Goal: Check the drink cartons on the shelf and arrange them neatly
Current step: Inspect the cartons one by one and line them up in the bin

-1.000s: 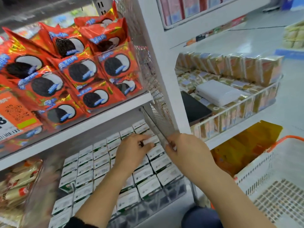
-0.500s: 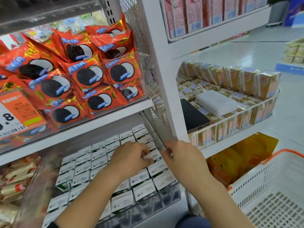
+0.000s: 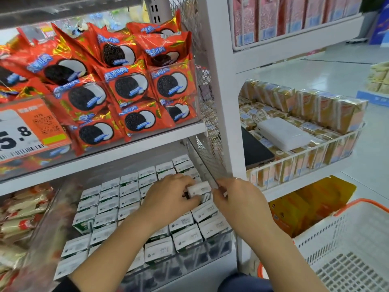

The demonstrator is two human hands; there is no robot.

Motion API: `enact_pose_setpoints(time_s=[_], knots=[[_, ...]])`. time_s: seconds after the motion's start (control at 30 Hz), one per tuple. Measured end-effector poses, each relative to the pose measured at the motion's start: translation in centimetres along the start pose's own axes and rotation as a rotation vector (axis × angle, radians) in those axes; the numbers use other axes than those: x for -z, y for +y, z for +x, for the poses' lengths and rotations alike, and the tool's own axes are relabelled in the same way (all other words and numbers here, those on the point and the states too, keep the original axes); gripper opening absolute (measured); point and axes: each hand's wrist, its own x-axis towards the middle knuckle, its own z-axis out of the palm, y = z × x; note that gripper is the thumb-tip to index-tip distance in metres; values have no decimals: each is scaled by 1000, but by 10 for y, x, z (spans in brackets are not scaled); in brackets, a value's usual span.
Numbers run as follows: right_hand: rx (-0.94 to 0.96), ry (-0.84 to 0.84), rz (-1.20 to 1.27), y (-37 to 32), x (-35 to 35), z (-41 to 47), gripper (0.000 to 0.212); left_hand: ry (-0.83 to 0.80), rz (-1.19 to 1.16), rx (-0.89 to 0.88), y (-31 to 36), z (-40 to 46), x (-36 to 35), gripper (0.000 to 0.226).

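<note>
Several rows of small white-topped drink cartons (image 3: 105, 218) fill the lower shelf behind a clear front guard (image 3: 189, 262). One carton (image 3: 199, 189) in the right-hand column stands lifted above its neighbours. My left hand (image 3: 170, 197) grips that raised carton from the left, fingers curled round it. My right hand (image 3: 235, 201) is at the carton's right side, next to the mesh divider; its fingertips are hidden, so its hold on the carton is unclear.
Red cookie packs (image 3: 130, 85) fill the shelf above, with an orange price tag (image 3: 25, 127). To the right, yellow cartons sit in a wire tray (image 3: 305, 161) with a white power bank (image 3: 282, 133) and a phone (image 3: 252, 150). A white basket (image 3: 347, 249) stands at lower right.
One carton in the right column has risen above the row, held by my left hand. Both hands stayed around the same spot.
</note>
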Motion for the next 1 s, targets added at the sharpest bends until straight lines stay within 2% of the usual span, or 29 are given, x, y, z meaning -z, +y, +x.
enact_pose_setpoints(time_s=[0.1, 0.17, 0.27, 0.3, 0.37, 0.43, 0.53, 0.7, 0.8, 0.9, 1.0], knots=[[-19, 37, -35, -2, 3, -2, 21, 174, -200, 29, -1, -6, 9, 24], [5, 189, -17, -7, 7, -5, 22, 287, -412, 86, -1, -15, 18, 16], [101, 405, 199, -20, 13, -12, 22, 426, -806, 232, -1, -34, 26, 10], [117, 401, 287, -23, 13, -14, 20, 450, -915, 283, 0, -40, 27, 8], [118, 288, 389, -30, 10, -16, 21, 472, -1144, 383, -1, -53, 29, 9], [118, 136, 352, -35, 4, -19, 32, 462, -1342, 460, -3, -65, 29, 13], [181, -13, 285, -42, -4, -23, 48, 434, -1522, 538, -6, -80, 26, 12], [289, -89, 264, -59, -19, -28, 58, 417, -1633, 541, -11, -92, 23, 17], [337, -14, 167, -62, -27, -27, 65, 429, -1661, 518, -13, -95, 24, 24], [340, 72, 134, -64, -32, -27, 61, 434, -1655, 485, -14, -99, 25, 34], [308, 57, 156, -66, -36, -29, 62, 440, -1577, 438, -13, -103, 25, 34]])
